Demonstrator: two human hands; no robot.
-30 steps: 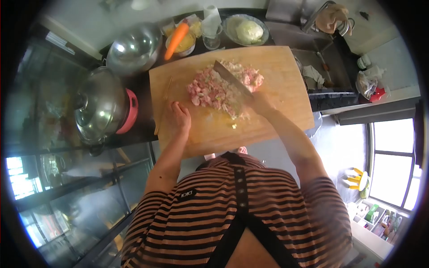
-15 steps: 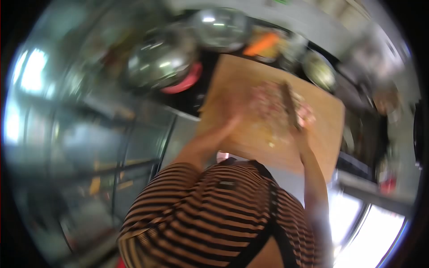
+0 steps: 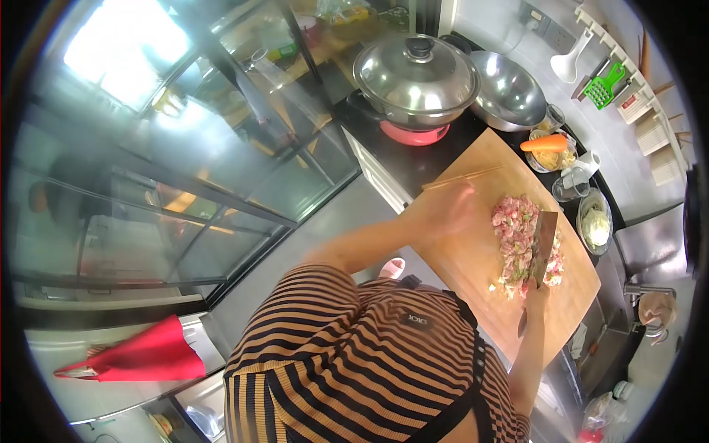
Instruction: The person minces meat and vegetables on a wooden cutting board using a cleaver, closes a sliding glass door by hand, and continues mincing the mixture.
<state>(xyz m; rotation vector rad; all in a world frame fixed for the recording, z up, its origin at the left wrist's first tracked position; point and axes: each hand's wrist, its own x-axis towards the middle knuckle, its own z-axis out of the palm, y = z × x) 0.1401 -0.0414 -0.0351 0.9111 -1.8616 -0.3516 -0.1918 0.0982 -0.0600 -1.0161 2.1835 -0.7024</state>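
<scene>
My right hand [image 3: 539,297] is closed around the handle of a cleaver [image 3: 545,240]. Its blade rests in chopped meat [image 3: 515,221], pink with pale green bits, on a wooden cutting board [image 3: 458,258]. More of the meat lies on the blade's far side. My left hand [image 3: 452,212] is over the board's left part, apart from the meat, and motion smears its fingers. Just beyond it, a pair of wooden chopsticks [image 3: 463,177] lies along the board's edge.
Behind the board stand a lidded wok [image 3: 416,77] on a pink base and a metal bowl [image 3: 508,92]. A carrot [image 3: 544,143] tops a dish, near glass cups [image 3: 571,184] and a plate of pale shredded food [image 3: 595,227]. A sink [image 3: 609,317] is at right.
The view has turned and become sharper, showing more of the wall and the glass door. My right hand still holds the cleaver at the meat; my left hand stays over the board's left side.
</scene>
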